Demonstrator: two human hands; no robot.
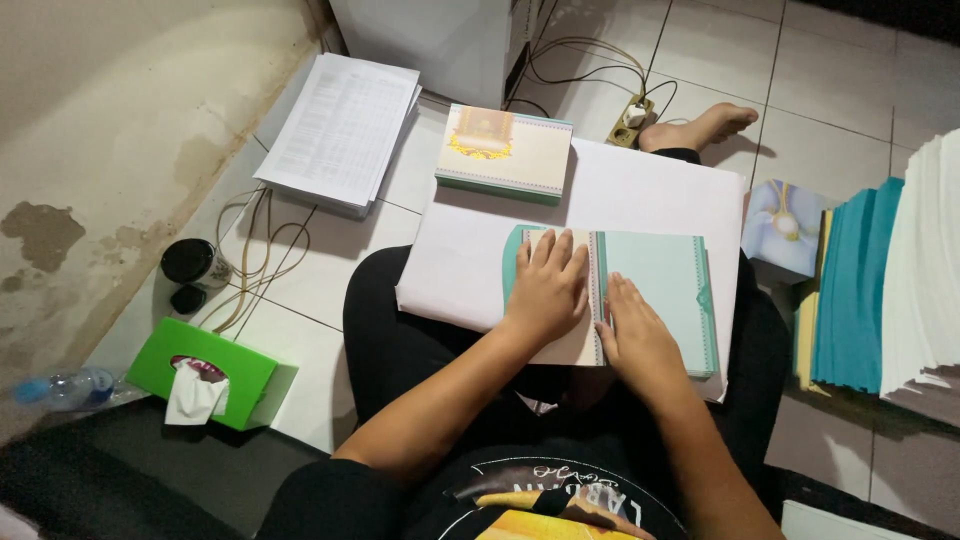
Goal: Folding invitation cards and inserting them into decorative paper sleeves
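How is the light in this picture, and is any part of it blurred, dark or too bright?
Head view: the white board on the lap is brightly lit, almost washed out; the left hand and right hand on the teal card are sharp; the bottom edge, by the black shirt, falls into dark shadow; the plastic bottle at the left edge is soft; the tiles show mild glare.

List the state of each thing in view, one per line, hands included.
Left hand: flat, pressing the cream flap.
Right hand: flat on the fold, holding nothing.
Teal card: lying on the white board, partly folded.
White board: resting across the lap.
Tissue box: open, a tissue sticking out.
Paper stack: flat on the floor.
Dark jar: upright, lid on.
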